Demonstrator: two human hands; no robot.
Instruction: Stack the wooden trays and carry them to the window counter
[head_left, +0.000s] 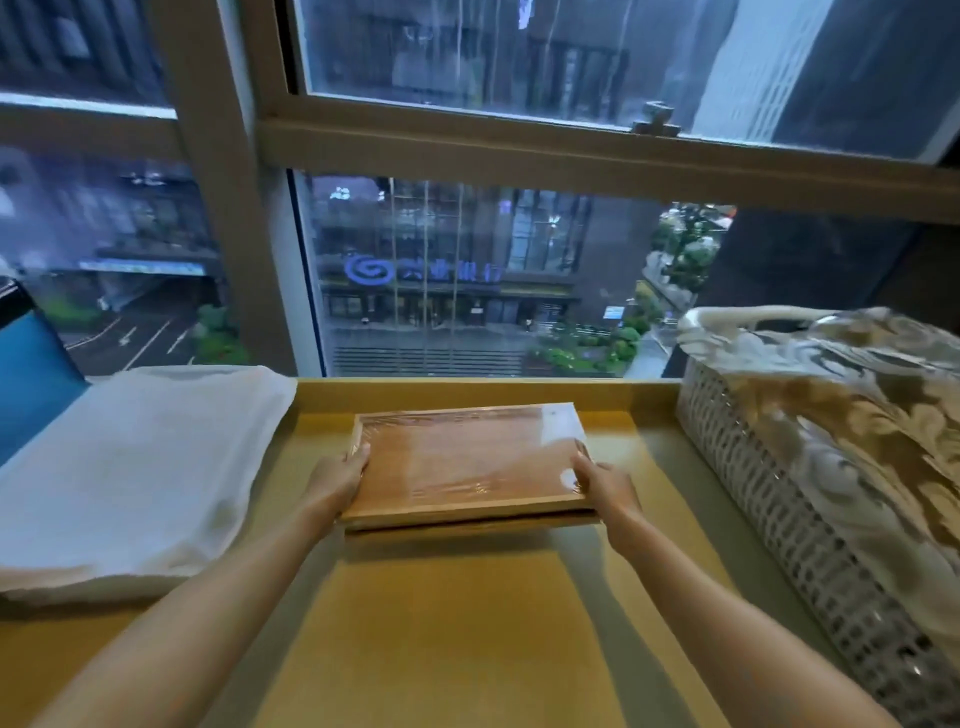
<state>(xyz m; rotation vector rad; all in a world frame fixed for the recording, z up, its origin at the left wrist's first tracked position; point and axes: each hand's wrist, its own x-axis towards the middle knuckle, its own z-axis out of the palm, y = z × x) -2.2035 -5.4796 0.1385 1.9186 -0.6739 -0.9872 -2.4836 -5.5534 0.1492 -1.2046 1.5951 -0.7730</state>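
Observation:
A stack of wooden trays (462, 462), wrapped in shiny clear film, lies over the yellow window counter (441, 623) near the glass. Its near edge looks slightly raised above the counter. My left hand (337, 480) grips the stack's left side, thumb on top. On the right side my right hand (605, 480) holds it the same way. At least two trays show at the near edge, one under the other.
A folded white cloth (135, 467) lies on the counter to the left. At the right stands a white perforated basket (779, 519) filled with crinkled plastic wrap. The window (467, 280) rises just behind the counter's back lip.

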